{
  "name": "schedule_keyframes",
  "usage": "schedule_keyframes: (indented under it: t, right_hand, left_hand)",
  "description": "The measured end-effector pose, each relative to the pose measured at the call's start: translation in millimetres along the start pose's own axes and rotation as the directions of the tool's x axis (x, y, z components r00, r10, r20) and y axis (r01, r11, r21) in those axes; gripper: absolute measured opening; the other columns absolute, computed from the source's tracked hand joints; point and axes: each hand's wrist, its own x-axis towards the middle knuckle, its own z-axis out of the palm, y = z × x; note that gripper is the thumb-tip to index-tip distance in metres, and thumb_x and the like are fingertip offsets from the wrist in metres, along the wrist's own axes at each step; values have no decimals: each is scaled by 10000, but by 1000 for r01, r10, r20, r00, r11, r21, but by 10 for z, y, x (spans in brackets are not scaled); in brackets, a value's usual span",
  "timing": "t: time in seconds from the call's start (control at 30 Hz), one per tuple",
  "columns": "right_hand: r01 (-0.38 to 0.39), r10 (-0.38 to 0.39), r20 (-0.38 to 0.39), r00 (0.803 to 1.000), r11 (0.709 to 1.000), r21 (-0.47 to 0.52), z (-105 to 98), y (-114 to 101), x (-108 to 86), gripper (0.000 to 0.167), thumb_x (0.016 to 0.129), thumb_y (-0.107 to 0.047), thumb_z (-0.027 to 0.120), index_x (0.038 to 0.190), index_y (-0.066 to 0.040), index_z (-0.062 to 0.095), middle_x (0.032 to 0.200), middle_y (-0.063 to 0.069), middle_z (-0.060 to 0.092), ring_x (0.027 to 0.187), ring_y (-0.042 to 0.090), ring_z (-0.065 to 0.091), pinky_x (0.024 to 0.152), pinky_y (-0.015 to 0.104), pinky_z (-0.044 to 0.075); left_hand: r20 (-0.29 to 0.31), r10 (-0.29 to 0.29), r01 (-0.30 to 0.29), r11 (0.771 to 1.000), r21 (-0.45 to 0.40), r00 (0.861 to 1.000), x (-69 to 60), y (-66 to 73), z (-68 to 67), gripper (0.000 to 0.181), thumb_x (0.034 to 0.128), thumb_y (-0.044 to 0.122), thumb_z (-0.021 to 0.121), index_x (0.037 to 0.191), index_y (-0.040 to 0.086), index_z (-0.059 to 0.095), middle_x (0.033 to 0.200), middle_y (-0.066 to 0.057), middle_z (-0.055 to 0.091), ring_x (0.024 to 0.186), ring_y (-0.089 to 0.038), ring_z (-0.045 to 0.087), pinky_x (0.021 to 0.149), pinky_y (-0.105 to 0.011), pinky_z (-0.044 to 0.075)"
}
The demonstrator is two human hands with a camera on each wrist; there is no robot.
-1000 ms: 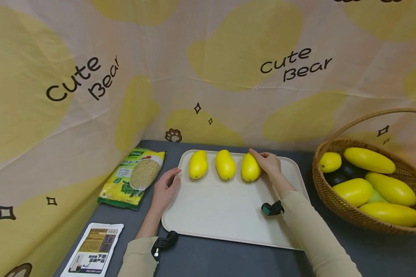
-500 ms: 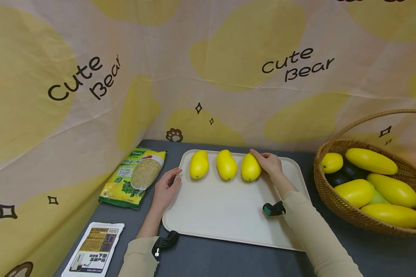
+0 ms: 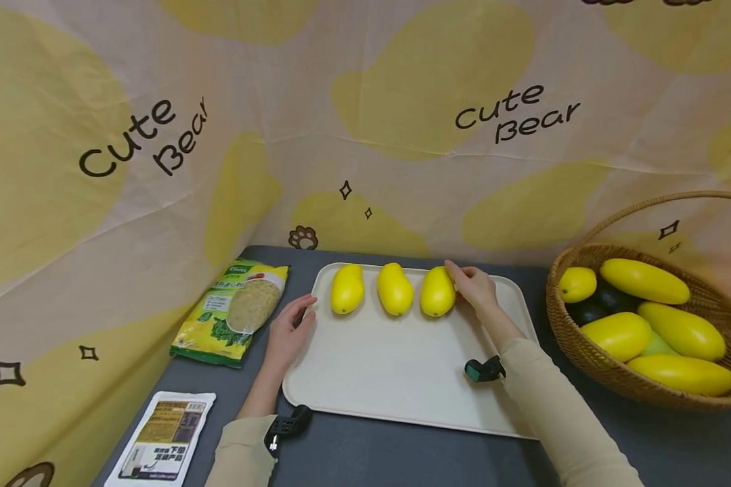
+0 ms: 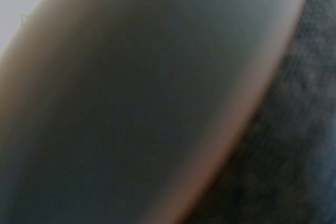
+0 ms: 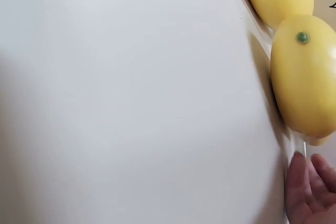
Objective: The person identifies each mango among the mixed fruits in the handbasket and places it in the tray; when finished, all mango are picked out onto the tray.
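Note:
Three yellow mangoes stand in a row along the far side of a white tray: a left mango (image 3: 347, 289), a middle mango (image 3: 395, 289) and a right mango (image 3: 438, 292). My right hand (image 3: 474, 287) is just right of the right mango, its fingers loosely bent. In the right wrist view a small gap separates those fingertips (image 5: 297, 169) from the nearest mango (image 5: 304, 77). At the left rim of the tray (image 3: 396, 372), my left hand (image 3: 288, 335) rests with relaxed fingers and holds nothing visible. The left wrist view is too blurred to tell more.
A wicker basket (image 3: 575, 362) on the right holds several yellow fruits and dark avocados. Left of the tray lies a yellow food packet (image 3: 228, 314); a white pouch (image 3: 161, 439) is nearer me. A patterned cloth (image 3: 402, 135) hangs behind the grey table (image 3: 365, 450).
My right hand has come slightly away from the right mango, its fingers now to the right of it. My left hand keeps its place, and the mangoes stay in their row.

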Motion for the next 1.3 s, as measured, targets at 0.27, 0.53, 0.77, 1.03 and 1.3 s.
schedule_keyframes:
  t: [0.27,0.53,0.77,1.03,1.3]
  right_hand:
    - [211,-200,-111,974,972,107,-142,-70,-221,314,968,-277,574,1124,-23,672,1053,148,639,812,290,624,615,202,543]
    - [416,-410,81,908,907,-70,-688,-337,-776,312,979,-330,587,1103,-59,680,1008,108,685,800,267,609,668,275,562]
    - [682,-558,393,731,624,-381,-1553,-457,-1046,153,943,-245,652,1035,-135,705,910,-47,682,763,115,593,651,274,526]
    - [615,-448,426,786,499,-610,-2474,-297,-780,143,920,-196,678,1011,-87,691,887,-17,682,719,133,601,618,313,509]
    - [450,-338,299,893,617,-646,-2884,22,-379,377,945,-149,611,1144,161,531,1072,346,580,982,500,549,818,609,460]
  left_hand:
    - [11,-25,24,999,23,1000,8,-18,-23,304,982,130,580,1278,92,636,1379,-63,542,1279,-196,499,1075,-360,396]
    - [16,-30,29,999,26,999,-11,-27,-36,312,981,120,575,1284,66,628,1389,-81,534,1288,-213,489,1081,-369,388]
    - [10,-48,47,998,42,999,-16,-50,-43,311,986,133,569,1288,89,629,1387,-74,535,1282,-213,492,1078,-383,393]
    - [10,-46,46,998,38,999,-14,-53,-55,313,984,130,572,1289,86,628,1383,-69,539,1278,-209,492,1077,-379,393]
    - [22,-40,38,998,55,999,30,-45,-3,311,990,143,566,1291,98,628,1382,-61,540,1283,-207,490,1078,-381,393]
